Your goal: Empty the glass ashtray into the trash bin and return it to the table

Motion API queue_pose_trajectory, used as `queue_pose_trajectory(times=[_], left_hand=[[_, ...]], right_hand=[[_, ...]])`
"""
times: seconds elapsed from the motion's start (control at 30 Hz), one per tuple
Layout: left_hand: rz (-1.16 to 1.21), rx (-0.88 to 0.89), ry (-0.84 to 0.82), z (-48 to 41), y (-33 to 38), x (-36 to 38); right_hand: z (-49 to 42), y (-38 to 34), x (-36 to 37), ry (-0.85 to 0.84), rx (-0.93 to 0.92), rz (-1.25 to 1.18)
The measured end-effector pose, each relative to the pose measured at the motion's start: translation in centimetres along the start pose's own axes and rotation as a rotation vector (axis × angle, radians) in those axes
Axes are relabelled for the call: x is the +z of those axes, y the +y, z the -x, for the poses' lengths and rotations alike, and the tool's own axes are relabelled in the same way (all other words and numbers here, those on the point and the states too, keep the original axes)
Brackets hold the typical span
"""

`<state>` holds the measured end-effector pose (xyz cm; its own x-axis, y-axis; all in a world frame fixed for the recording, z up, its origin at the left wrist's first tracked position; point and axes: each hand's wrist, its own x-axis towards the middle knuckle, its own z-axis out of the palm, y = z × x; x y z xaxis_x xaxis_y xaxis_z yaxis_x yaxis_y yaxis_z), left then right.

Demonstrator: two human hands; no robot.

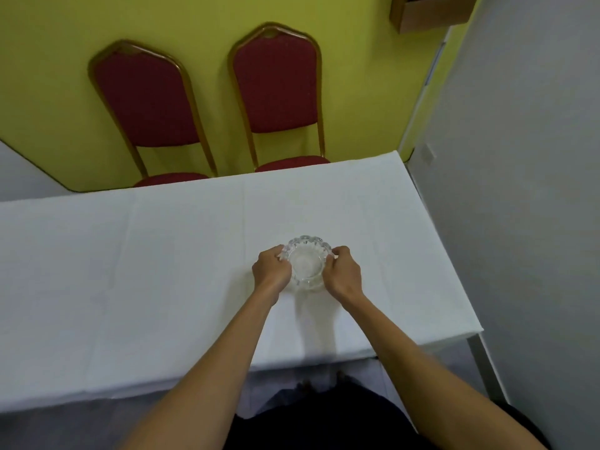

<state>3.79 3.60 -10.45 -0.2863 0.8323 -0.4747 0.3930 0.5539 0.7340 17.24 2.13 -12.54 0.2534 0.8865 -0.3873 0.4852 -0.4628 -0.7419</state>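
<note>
A clear round glass ashtray with a scalloped rim rests on the white tablecloth of the table, right of centre. My left hand grips its left side with curled fingers. On the opposite side my right hand holds the rim. The bowl looks clear, with nothing visible inside. No trash bin is in view.
Two red padded chairs, the left chair and the right chair, stand behind the table against a yellow wall. A grey wall runs close along the table's right end. A wooden box hangs high at the right.
</note>
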Motion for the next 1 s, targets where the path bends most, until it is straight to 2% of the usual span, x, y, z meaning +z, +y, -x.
queue_pose_trajectory(times=[0.23,0.6,0.87,1.0], left_hand=[[0.059,-0.082,0.024,-1.4,1.8,0.6],[0.080,-0.062,0.116,-2.5,2.4,1.3],[0.011,-0.079,0.019,-2.9,2.1,1.0],[-0.028,-0.044,0.006,-3.1,2.9,-0.3]], right_hand=[[-3.2,-1.3,-0.2,-0.062,0.032,0.139],[-4.6,-2.2,0.1,-0.119,0.019,0.278],[-4.9,-2.1,-0.4,-0.132,0.026,0.218],[-5.3,-2.7,-1.5,-0.143,-0.007,0.306]])
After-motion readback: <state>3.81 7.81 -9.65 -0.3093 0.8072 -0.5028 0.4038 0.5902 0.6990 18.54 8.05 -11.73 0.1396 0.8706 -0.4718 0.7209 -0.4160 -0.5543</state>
